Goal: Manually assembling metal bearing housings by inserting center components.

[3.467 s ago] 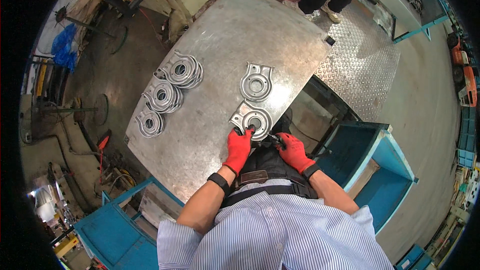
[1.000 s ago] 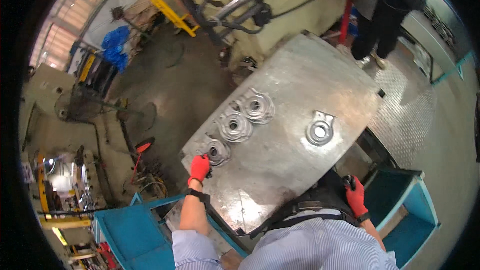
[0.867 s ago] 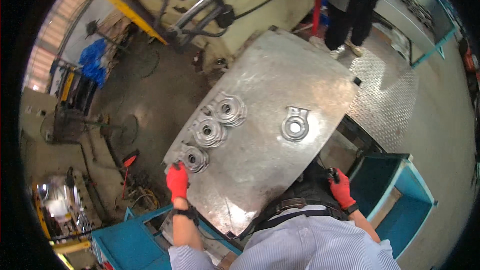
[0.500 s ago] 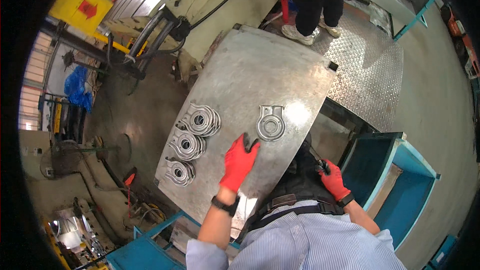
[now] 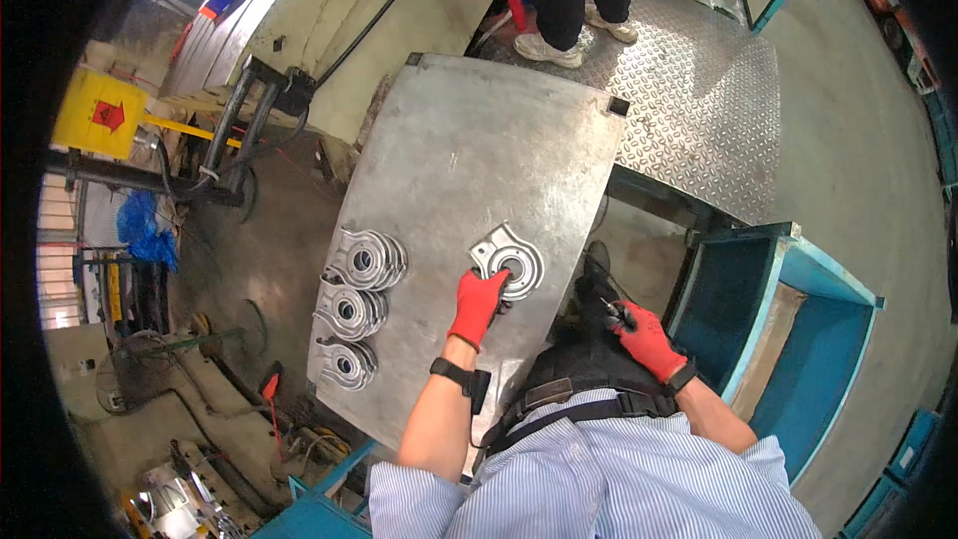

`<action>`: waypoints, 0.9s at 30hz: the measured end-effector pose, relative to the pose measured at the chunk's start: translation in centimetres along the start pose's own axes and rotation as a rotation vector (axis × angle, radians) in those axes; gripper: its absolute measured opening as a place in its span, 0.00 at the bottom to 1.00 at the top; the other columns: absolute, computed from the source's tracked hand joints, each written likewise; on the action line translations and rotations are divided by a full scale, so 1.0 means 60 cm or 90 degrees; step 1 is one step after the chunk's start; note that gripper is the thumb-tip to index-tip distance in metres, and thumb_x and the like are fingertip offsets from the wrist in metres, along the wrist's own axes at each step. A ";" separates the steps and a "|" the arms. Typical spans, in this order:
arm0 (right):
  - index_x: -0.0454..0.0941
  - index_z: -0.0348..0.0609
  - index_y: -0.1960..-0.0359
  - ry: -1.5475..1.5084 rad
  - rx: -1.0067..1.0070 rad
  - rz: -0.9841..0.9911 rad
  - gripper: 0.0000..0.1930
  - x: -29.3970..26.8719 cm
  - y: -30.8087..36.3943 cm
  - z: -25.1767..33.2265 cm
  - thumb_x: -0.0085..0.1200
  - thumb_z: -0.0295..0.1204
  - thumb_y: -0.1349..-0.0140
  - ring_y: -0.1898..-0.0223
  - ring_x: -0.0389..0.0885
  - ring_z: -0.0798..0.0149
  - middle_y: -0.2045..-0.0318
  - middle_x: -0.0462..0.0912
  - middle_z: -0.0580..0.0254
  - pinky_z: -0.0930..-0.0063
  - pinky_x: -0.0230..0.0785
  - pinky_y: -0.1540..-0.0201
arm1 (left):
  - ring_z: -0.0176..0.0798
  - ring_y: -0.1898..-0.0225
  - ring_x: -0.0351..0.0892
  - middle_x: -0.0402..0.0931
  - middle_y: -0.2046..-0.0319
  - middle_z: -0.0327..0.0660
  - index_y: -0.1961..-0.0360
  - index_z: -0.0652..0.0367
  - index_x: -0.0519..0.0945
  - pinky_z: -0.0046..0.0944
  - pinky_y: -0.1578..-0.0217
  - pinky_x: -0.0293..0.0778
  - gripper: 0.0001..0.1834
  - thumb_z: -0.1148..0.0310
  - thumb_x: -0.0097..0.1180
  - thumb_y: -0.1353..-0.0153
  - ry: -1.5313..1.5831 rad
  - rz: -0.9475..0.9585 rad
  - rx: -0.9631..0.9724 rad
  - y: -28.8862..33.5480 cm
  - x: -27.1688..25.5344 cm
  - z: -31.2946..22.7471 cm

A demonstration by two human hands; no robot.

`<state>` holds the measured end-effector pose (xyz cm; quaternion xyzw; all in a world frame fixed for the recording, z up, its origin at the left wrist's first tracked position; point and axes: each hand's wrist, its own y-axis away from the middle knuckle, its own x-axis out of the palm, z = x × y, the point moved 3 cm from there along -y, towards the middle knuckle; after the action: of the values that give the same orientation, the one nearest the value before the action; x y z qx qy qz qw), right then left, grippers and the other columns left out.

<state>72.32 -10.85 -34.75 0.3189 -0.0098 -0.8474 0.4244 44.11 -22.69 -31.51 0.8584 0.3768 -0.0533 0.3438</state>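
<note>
My left hand (image 5: 479,303), in a red glove with dark fingertips, grips the lower left edge of a round stamped metal part (image 5: 523,240). Its fingertips reach toward the ring in the middle, and the part's squared tab points to the upper left. Held low in front of my body, my right hand (image 5: 647,341), gloved the same way, is closed around a small, slim dark tool (image 5: 613,309) whose kind I cannot make out. Three overlapping stacks of similar metal parts (image 5: 371,258) lie along the left side of the metal table (image 5: 479,140).
A blue open-topped bin (image 5: 726,289) stands to my right. Beyond the table, a person (image 5: 559,0) stands on a diamond-plate platform (image 5: 699,90). Machinery with a yellow sign (image 5: 100,115) is at the far left, and a pedestal fan (image 5: 130,374) stands below it.
My left hand has moved onto the single metal part, which has turned so its tab points up-left. My right hand has risen slightly with the tool. The whole view has shifted.
</note>
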 end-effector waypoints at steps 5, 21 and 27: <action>0.73 0.46 0.51 0.059 -0.064 0.069 0.19 0.021 -0.014 0.031 0.56 0.28 0.48 0.55 0.77 0.47 0.59 0.79 0.48 0.61 0.69 0.54 | 0.37 0.75 0.79 0.78 0.69 0.42 0.62 0.66 0.78 0.38 0.79 0.79 0.11 0.69 0.60 0.43 0.402 0.055 -0.130 0.063 0.036 0.077; 0.72 0.43 0.51 0.215 -0.145 0.109 0.21 0.092 -0.046 0.035 0.56 0.35 0.47 0.52 0.75 0.49 0.55 0.77 0.52 0.60 0.69 0.51 | 0.47 0.66 0.82 0.81 0.70 0.51 0.65 0.66 0.80 0.42 0.67 0.74 0.16 0.63 0.64 0.50 0.260 -0.063 -0.083 0.056 0.061 0.154; 0.72 0.45 0.51 0.226 -0.095 0.173 0.20 0.096 -0.047 0.042 0.56 0.36 0.46 0.52 0.75 0.49 0.54 0.77 0.52 0.60 0.69 0.51 | 0.45 0.69 0.82 0.81 0.70 0.50 0.65 0.67 0.80 0.41 0.69 0.77 0.14 0.67 0.62 0.49 0.174 -0.094 -0.025 0.061 0.055 0.146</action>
<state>66.38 -13.88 -36.63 0.4266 0.0846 -0.7113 0.5522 50.40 -27.93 -37.28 0.8209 0.4830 0.0461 0.3012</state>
